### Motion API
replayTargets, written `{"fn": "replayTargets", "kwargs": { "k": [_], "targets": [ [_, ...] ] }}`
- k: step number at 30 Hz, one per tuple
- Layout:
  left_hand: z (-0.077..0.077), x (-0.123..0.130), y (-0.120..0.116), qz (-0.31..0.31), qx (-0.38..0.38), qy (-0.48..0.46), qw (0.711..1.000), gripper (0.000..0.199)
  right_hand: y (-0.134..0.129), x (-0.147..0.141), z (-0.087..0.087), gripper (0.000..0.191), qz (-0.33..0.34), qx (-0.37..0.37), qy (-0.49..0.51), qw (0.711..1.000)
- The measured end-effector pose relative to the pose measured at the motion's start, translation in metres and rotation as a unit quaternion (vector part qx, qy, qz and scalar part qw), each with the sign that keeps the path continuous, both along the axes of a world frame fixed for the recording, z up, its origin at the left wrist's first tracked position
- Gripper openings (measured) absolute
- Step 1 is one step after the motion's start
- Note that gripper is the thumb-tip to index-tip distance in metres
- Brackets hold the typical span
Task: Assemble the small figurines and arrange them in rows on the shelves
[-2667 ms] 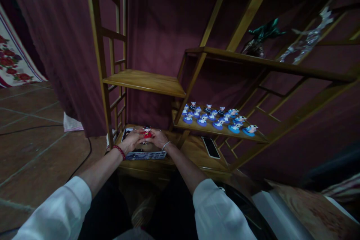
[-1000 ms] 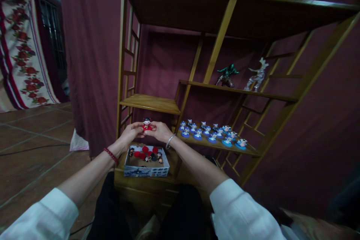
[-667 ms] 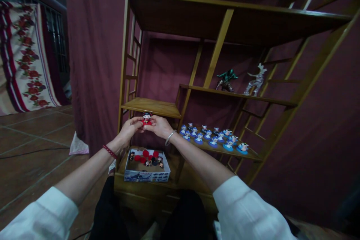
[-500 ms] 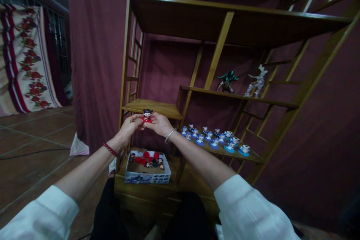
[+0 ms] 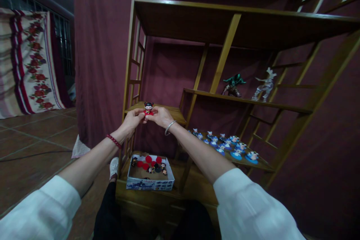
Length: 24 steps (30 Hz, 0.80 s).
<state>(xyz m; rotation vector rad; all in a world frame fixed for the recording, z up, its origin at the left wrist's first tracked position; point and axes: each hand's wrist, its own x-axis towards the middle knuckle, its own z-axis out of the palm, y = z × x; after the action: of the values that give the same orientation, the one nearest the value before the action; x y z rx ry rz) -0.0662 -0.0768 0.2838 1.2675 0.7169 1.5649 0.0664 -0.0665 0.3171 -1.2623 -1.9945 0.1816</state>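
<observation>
Red-robed figurine [image 5: 149,108] was clasped between left hand [image 5: 129,124] and right hand [image 5: 161,117], both grips closed, above the printed cardboard box [image 5: 150,185].

Dim, warm light keeps the small figurine [image 5: 149,108] fairly sharp, while the wide lens bends the shelf [image 5: 315,82] and softens the sleeve [image 5: 250,206] at the edges.
</observation>
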Motion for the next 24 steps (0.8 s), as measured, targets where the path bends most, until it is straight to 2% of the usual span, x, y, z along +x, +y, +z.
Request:
{"fn": "replayTargets", "kwargs": {
  "k": [10, 15, 21, 24],
  "targets": [
    [0.022, -0.005, 0.034, 0.037, -0.017, 0.049, 0.998, 0.011, 0.035, -0.011, 0.015, 0.035, -0.062, 0.005, -0.039, 0.997],
    [0.031, -0.006, 0.049, 0.069, -0.037, 0.085, 0.993, 0.014, 0.061, -0.014, 0.017, 0.036, -0.08, 0.002, -0.041, 0.996],
    [0.029, -0.012, 0.085, 0.113, -0.008, 0.225, 0.968, 0.019, 0.089, -0.014, 0.018, 0.035, -0.101, -0.025, -0.014, 0.994],
    [0.026, -0.015, 0.104, 0.133, 0.006, 0.259, 0.957, 0.018, 0.099, -0.013, 0.018, 0.036, -0.105, -0.043, -0.004, 0.994]
  ]
}}
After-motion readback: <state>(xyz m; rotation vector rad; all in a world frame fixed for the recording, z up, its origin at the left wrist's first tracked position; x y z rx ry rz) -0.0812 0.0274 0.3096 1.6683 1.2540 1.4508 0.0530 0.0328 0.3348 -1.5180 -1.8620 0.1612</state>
